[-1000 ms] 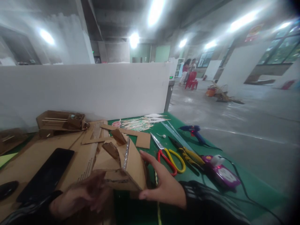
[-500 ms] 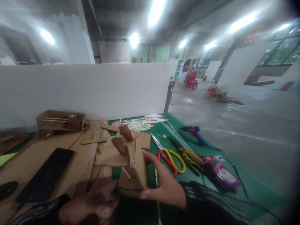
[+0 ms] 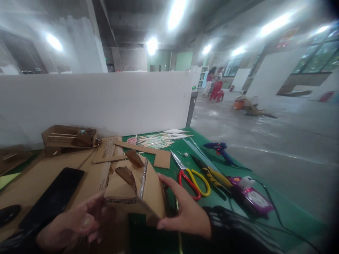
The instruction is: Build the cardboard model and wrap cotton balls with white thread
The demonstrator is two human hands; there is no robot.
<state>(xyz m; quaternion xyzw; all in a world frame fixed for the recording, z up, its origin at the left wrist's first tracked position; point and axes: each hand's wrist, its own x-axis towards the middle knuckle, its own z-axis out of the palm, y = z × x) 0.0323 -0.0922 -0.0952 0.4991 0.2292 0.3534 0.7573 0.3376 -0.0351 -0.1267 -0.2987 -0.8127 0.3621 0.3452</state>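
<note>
A folded cardboard model [image 3: 152,190] with two upright curved tabs stands tilted over the front of the table. My right hand [image 3: 184,208] grips its right side, thumb low at the near corner and fingers behind the panel. My left hand [image 3: 79,220] is beside the model's left corner with its fingers apart; whether the fingertips touch the cardboard I cannot tell. Just right of my right hand lie scissors [image 3: 189,181] with one red and one yellow handle. An L-shaped cardboard strip [image 3: 162,158] rests behind the model.
Pliers [image 3: 214,176], a blue glue gun [image 3: 221,150] and a purple power strip [image 3: 253,199] with a cable lie on the right. Thin sticks [image 3: 156,140] are at the back. Leftward are a black phone [image 3: 54,197], cardboard sheets and a cardboard box [image 3: 69,137]. A white partition [image 3: 106,102] stands behind.
The cardboard model has turned and tipped, so its tabs sit lower and farther left. My left hand has moved left and upward; my right hand keeps its grip.
</note>
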